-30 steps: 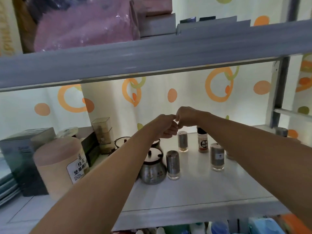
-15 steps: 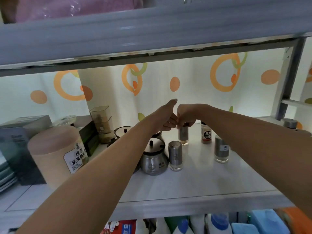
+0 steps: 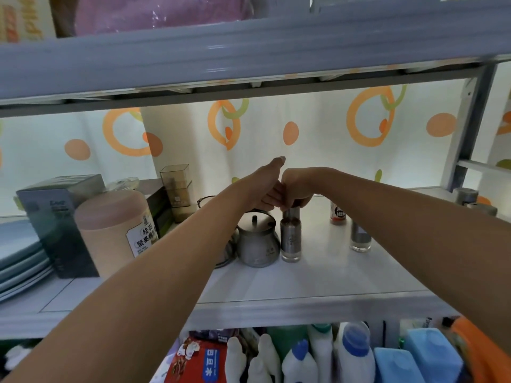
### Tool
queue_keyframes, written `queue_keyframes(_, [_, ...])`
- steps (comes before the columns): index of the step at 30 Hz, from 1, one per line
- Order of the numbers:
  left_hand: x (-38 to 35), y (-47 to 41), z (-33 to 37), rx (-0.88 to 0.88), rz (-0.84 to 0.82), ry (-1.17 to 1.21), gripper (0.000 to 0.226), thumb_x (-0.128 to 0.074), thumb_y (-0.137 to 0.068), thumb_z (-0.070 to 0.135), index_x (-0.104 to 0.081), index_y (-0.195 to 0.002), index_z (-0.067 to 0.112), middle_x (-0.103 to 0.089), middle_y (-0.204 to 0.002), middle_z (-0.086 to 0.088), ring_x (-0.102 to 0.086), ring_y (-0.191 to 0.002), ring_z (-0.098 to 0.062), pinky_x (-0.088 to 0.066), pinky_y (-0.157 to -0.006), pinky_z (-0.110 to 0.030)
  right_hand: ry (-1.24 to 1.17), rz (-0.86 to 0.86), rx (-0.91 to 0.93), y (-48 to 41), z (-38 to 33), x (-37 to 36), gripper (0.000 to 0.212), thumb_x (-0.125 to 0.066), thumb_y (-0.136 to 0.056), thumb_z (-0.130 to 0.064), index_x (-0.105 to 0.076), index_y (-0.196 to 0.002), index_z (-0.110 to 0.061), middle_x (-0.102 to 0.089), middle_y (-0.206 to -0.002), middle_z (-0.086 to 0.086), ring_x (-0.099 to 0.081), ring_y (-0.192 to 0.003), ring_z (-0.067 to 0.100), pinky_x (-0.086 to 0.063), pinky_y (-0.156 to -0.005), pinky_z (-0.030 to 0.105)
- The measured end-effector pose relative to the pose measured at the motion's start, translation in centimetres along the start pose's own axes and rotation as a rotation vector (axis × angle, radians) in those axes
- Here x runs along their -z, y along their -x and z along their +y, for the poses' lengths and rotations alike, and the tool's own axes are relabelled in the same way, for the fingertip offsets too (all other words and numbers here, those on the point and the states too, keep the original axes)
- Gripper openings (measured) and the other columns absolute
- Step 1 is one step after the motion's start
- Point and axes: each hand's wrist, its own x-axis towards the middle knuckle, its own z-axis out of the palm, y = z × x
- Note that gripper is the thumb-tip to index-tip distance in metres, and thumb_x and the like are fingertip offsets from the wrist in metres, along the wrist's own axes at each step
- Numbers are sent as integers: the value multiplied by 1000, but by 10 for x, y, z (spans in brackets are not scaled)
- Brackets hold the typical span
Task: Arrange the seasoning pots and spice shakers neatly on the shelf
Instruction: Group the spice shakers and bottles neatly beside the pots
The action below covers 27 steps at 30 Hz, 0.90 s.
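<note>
On the white shelf (image 3: 304,286) stand a steel seasoning pot (image 3: 257,241) and, right beside it, a front steel shaker (image 3: 290,240). Behind that one is a back steel shaker (image 3: 292,213); my right hand (image 3: 298,186) grips its top from above. My left hand (image 3: 265,189) touches the right hand, thumb stretched forward and fingers curled underneath; what they hold is hidden. A red-labelled spice bottle (image 3: 338,214) stands further right. My right forearm partly covers a third shaker (image 3: 359,237). The rim of another pot (image 3: 204,200) shows behind my left arm.
At the left stand a pink canister (image 3: 110,230), a dark box (image 3: 55,217), clear plastic containers (image 3: 177,189) and stacked plates (image 3: 19,258). The upper shelf board (image 3: 249,59) hangs low overhead. Two steel caps (image 3: 467,196) sit far right. Cleaning bottles (image 3: 331,355) fill the shelf below.
Both hands have come down from above the shakers. My right hand now holds the back shaker's top, and my left thumb has stretched out. The view has tilted downward.
</note>
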Motion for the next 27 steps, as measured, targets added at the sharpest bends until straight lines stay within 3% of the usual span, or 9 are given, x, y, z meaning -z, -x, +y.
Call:
queue_keyframes(4, [1,6,-2,0,10,-21,80,-25,-92,67,-66,-111,1,-73,-103,-15,-69,-100,-24,-48,-101,-39,-3,5,10,3,-4,-2,14,-76,-80,-9,-64,-72,-11,-61,-72,4,-62,-61,14,-56,-59,22])
queue_keyframes(10, [6,13,-2,1,20,-6,75,-25,-94,64,-64,-104,0,-71,-104,-18,-68,-101,-26,-50,-98,-38,-70,10,28,0,-10,-7,13,-76,-79,-7,-69,-89,-3,-62,-77,6,-65,-76,21,-60,-78,33])
queue_keyframes(15, [8,14,-3,12,33,9,71,-26,-94,63,-64,-93,3,-71,-105,-19,-68,-101,-27,-50,-97,-37,-77,5,28,-2,-12,-9,15,-76,-79,-7,-69,-91,-1,-62,-79,7,-65,-82,23,-60,-83,37])
queue_keyframes(20, [7,13,-5,11,38,16,74,-27,-94,63,-65,-106,1,-71,-105,-17,-68,-100,-26,-50,-98,-37,-58,34,11,-3,-11,-9,13,-77,-78,-9,-65,-75,-8,-61,-75,6,-64,-76,22,-60,-80,36])
queue_keyframes(25, [4,13,-4,4,31,13,73,-24,-95,62,-63,-112,2,-71,-105,-13,-67,-98,-21,-47,-102,-38,-46,60,-21,-6,-9,-11,16,-77,-78,-11,-67,-88,-4,-62,-83,8,-65,-80,24,-60,-81,36])
queue_keyframes(27, [3,12,-4,5,31,16,73,-25,-95,62,-62,-113,2,-70,-108,-14,-66,-100,-22,-46,-103,-38,-45,66,-23,-6,-9,-11,14,-77,-78,-10,-65,-84,-6,-61,-81,7,-64,-79,23,-61,-78,34])
